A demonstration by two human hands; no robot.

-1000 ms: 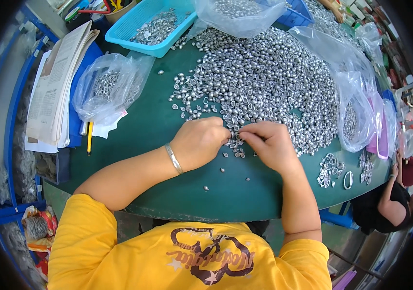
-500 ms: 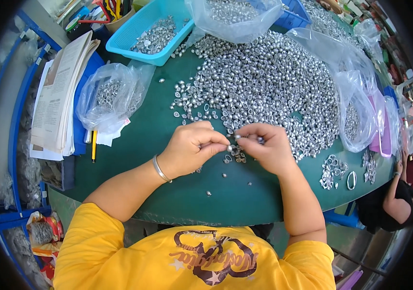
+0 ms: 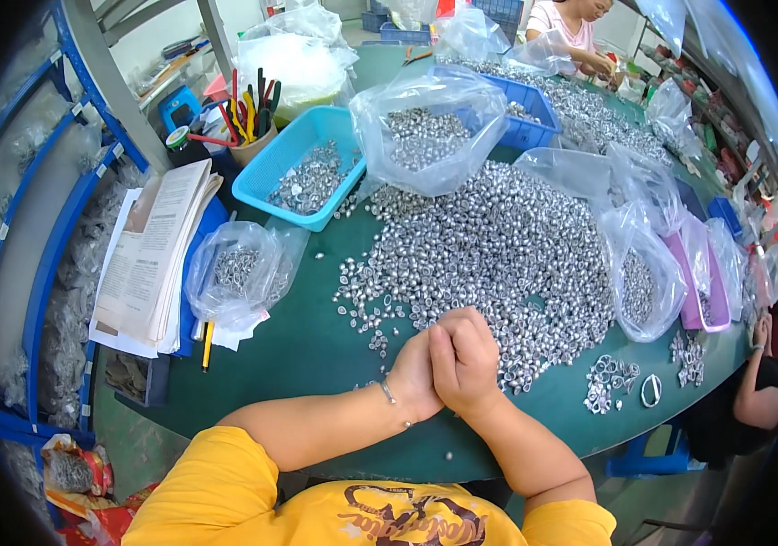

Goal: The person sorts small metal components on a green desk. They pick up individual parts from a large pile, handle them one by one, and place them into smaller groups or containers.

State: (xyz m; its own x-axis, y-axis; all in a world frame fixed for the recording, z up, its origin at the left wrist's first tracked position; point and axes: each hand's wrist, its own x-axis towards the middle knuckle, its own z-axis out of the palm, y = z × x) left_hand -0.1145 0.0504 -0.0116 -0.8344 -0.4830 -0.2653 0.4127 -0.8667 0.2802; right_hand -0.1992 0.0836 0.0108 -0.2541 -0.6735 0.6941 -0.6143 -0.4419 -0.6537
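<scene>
Both my hands are pressed together over the near edge of a large heap of small silver metal pieces (image 3: pixel 507 264), drop-shaped or rounded. My right hand (image 3: pixel 472 364) is closed, its fingers curled against my left hand (image 3: pixel 413 378). The left hand's fingers are hidden behind the right one, and I cannot see what is between the two hands. A silver bangle (image 3: pixel 388 393) is on my left wrist. Looser silver pieces lie left of my hands, and a single small piece (image 3: pixel 449 455) lies near the table's front edge.
On the green table (image 3: pixel 316 364), a turquoise basket (image 3: pixel 245 187) and clear bags (image 3: pixel 425 173) hold silver pieces. Papers (image 3: pixel 147 264) and a yellow pen (image 3: pixel 208 348) lie left. A pink-purple tray (image 3: pixel 721 314) and small silver piles (image 3: pixel 609 382) are right. Another person (image 3: pixel 575 36) works at the far end.
My hands were apart, each pinching a small silver piece; now they are pressed together with the right closed against the left. The view has tilted up, showing more of the far table.
</scene>
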